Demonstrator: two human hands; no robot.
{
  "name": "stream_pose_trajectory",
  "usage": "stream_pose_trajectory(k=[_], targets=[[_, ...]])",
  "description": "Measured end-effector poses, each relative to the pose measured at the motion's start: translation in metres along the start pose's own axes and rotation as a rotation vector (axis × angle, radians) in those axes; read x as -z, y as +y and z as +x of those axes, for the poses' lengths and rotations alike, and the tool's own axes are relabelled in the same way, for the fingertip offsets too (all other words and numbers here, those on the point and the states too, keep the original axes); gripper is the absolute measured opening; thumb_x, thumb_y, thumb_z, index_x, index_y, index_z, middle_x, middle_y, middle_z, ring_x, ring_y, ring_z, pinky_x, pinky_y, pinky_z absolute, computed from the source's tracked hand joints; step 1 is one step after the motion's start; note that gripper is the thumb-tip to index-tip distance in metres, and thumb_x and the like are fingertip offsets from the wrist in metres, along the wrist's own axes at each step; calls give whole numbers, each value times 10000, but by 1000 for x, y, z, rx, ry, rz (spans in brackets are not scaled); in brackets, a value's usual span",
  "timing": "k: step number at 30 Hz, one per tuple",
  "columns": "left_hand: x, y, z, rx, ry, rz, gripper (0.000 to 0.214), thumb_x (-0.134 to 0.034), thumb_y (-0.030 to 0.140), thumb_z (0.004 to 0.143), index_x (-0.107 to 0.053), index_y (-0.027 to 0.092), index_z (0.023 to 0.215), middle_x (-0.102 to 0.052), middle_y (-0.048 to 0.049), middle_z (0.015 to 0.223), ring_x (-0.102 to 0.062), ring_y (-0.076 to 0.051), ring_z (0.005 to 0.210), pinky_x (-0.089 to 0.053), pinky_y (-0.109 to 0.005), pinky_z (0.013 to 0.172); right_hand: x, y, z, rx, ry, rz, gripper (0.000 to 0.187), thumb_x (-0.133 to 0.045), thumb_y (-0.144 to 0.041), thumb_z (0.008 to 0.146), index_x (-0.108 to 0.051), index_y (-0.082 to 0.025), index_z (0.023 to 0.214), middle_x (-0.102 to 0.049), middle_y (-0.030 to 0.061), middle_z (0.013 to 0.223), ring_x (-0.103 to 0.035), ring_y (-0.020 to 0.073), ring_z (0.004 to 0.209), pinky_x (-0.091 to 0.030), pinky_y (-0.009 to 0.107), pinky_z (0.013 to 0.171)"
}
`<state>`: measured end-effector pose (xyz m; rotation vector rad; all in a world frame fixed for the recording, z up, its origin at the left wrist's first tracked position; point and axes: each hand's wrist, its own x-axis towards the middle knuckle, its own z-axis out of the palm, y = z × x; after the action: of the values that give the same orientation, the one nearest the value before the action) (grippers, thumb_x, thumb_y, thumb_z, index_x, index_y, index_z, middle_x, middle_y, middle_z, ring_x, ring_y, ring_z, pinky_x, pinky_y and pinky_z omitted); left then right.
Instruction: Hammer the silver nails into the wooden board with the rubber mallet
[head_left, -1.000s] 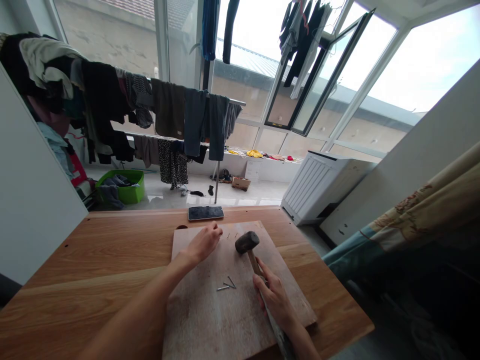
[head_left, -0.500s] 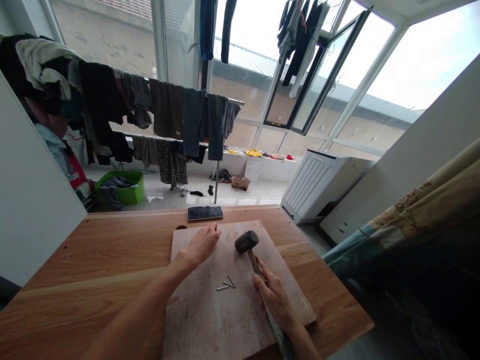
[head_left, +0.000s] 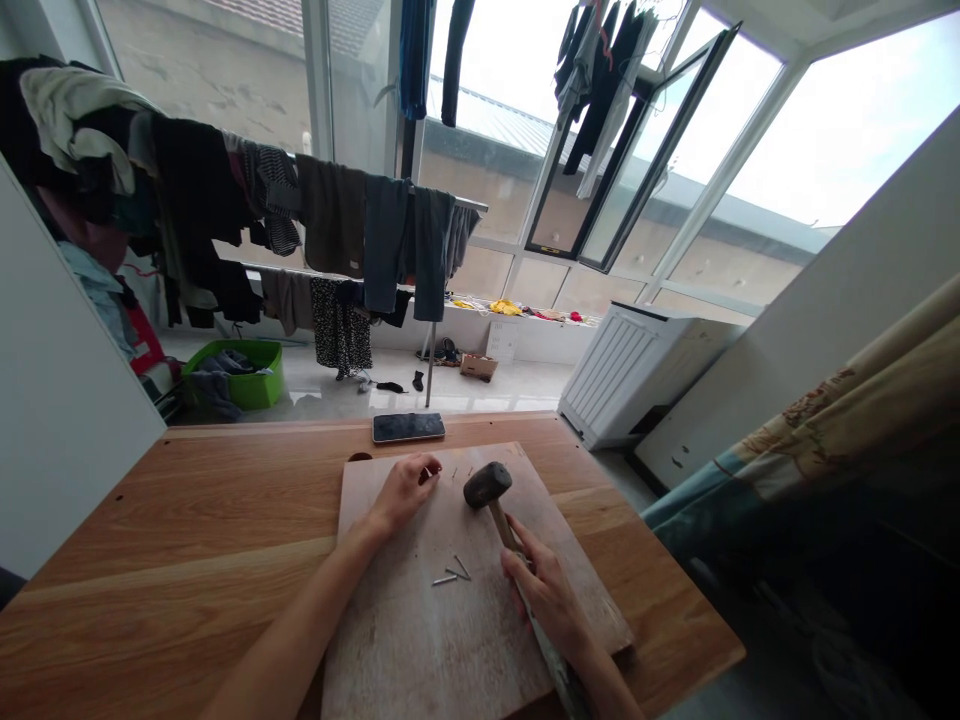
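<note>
My right hand is wrapped round the wooden handle of a hammer, whose dark, blocky head hangs over the upper part of a pale wooden board. At the board's far left, my left hand has its fingers curled, with thumb and fingertips close together; whatever is between them is too small to make out. Beside those fingertips, thin nails stand in the board, partly behind the hammer head. Several loose nails lie between my two hands.
The board rests on a wooden table. A phone lies near the table's far edge, and a round brown object sits at the board's far left corner. Beyond are a laundry rack, a green tub and a white ribbed cabinet.
My left hand's fingers have loosened a little and shifted slightly, making a rounder gap by the thumb. The hammer head has moved slightly left. The loose nails lie as before.
</note>
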<state>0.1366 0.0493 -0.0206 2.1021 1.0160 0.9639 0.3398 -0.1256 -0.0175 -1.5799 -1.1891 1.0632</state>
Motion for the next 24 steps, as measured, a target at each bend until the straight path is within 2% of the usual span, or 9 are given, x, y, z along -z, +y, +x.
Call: stream_pose_trajectory(k=[2, 6, 8, 12, 20, 24], targets=[[-1, -1, 0, 9, -3, -17, 109, -576, 152, 821, -671, 169, 873, -698, -32, 818, -629, -148, 697, -502, -262, 708, -4, -7, 3, 11, -4, 9, 681, -539, -458, 893, -421, -157, 1492, -522, -43, 664, -425, 75, 375, -356, 178, 301], [-3, -1, 0, 29, -13, -54, 253, -572, 132, 811, -658, 169, 1046, -712, -22, 827, -638, -144, 698, -514, -261, 725, -14, -24, 13, 68, 16, -60, 648, -507, -420, 908, -412, -168, 1497, -539, -41, 684, -431, 63, 363, -367, 168, 301], [-4, -1, 0, 29, -9, -75, 291, -566, 129, 815, -642, 171, 1092, -714, -18, 830, -637, -140, 691, -515, -261, 723, -20, -34, 18, 94, 26, -121, 639, -487, -414, 917, -406, -170, 1503, -529, -52, 634, -442, 73, 358, -379, 166, 305], [-5, -1, -2, 20, 1, -102, 303, -552, 124, 812, -640, 175, 1098, -707, -9, 808, -621, -136, 665, -503, -251, 684, -31, -47, 24, 146, 28, -229, 636, -469, -426, 929, -415, -161, 1504, -489, -72, 511, -450, 99, 343, -406, 180, 334], [-3, 1, -1, 0, 10, -96, 273, -541, 71, 763, -646, 172, 994, -680, -1, 770, -600, -141, 661, -480, -248, 681, -38, -47, 26, 197, 36, -339, 624, -511, -481, 905, -505, -197, 1460, -609, -3, 561, -571, 169, 432, -476, 240, 428], [-1, 0, -2, 0, -7, -27, 263, -546, 78, 756, -587, 173, 998, -635, -10, 829, -592, -147, 704, -483, -253, 685, -35, -48, 22, 203, 19, -311, 611, -522, -465, 900, -517, -191, 1447, -589, -17, 555, -536, 144, 403, -447, 221, 401]])
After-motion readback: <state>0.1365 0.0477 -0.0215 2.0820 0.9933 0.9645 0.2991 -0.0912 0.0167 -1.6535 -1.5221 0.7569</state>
